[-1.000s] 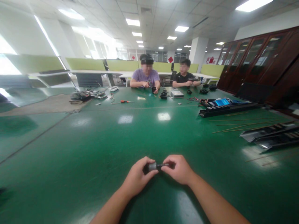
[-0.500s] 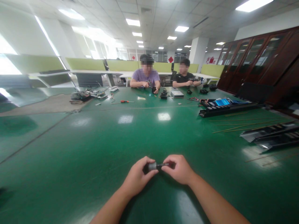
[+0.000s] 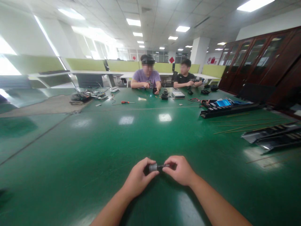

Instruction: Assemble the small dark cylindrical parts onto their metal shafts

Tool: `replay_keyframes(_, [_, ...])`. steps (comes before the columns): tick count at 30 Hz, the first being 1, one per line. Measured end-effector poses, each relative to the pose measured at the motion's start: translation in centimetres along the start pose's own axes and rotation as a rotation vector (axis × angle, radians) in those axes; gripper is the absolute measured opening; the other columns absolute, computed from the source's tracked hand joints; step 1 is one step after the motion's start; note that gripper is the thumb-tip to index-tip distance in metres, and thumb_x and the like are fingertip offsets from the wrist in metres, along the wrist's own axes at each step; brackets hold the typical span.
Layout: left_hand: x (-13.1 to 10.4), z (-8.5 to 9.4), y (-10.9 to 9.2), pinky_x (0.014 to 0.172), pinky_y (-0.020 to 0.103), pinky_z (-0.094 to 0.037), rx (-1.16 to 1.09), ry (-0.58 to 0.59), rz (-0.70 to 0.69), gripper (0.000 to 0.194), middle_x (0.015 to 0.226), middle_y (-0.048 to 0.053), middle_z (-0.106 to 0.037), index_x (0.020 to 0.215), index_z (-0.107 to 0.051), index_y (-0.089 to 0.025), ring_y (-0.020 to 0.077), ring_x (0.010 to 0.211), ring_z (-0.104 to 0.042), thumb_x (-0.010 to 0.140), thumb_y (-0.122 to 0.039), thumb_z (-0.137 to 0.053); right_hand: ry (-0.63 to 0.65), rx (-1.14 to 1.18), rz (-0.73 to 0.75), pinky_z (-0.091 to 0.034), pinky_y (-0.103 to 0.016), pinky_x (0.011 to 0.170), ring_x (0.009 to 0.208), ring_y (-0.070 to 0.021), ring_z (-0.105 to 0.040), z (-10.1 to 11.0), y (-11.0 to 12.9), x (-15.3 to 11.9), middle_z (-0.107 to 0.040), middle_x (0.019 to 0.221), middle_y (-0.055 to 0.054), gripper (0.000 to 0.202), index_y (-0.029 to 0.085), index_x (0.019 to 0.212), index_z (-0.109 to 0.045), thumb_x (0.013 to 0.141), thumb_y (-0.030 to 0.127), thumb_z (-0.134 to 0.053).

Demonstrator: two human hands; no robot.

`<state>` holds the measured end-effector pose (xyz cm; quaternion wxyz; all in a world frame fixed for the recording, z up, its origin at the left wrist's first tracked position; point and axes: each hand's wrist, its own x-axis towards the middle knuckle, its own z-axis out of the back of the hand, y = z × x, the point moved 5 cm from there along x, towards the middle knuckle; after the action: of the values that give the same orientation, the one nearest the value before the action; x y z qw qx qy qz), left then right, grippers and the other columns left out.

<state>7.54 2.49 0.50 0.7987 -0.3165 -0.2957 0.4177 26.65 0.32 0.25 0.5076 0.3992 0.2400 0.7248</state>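
Just above the green tabletop (image 3: 141, 135), at the lower middle of the head view, I hold a small cylindrical part (image 3: 153, 167) sideways. Its left end is a thick grey barrel with a dark rear; a black, thinner section and a narrow shaft extend to the right. My left hand (image 3: 141, 174) grips the barrel between thumb and fingers. The thin end is pinched between thumb and forefinger of my right hand (image 3: 180, 169). Fingertips hide both ends, so its exact kind is unclear.
Two people (image 3: 147, 77) sit across the table, handling tools. Between us lie an orange screwdriver (image 3: 127, 102) and a grey box (image 3: 178, 94). Black metal channels (image 3: 230, 110) and thin brass-coloured rods (image 3: 244, 126) lie at right. A pile of electronic parts (image 3: 82, 96) is at far left.
My hands and the cylindrical part hold nearly the same pose. Across the table, the right-hand person's gloved hand has shifted slightly to the left.
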Motion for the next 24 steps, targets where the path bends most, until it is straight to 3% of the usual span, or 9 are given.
replay_keyframes(24, [0.06,0.07,0.48,0.083,0.032,-0.047,-0.053,0.001,0.005,0.025,0.100,0.002,-0.065,0.110,-0.059,-0.023,0.0197,0.092,-0.061,0.088,-0.035,-0.064,-0.022,0.013,-0.013,-0.040,-0.025,0.059,0.060,-0.0145,-0.058,0.74,-0.31,-0.08,-0.067,0.067,-0.001,0.007,0.018,0.075,-0.071,0.078,0.025,-0.072])
